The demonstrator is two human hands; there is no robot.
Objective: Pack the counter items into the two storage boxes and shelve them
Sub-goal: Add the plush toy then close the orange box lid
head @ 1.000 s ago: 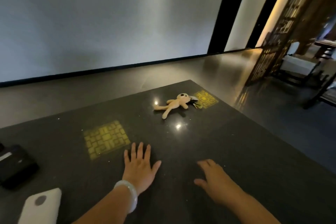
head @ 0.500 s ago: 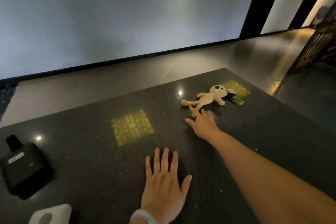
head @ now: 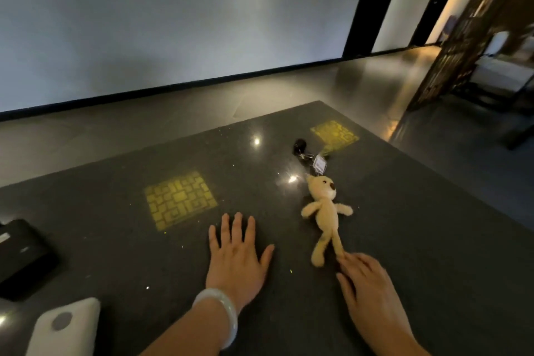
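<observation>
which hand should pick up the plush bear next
Right. The right hand already touches the plush bear at one leg, while the left hand lies flat on the counter, apart from it.

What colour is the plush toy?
Cream plush toy, with a dark brown eye patch; head view.

Frame edges crop black case (head: 20, 257) and white device (head: 63, 326).

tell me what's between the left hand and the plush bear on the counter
Nothing: the head view shows bare dark counter between the left hand and the plush bear.
</observation>
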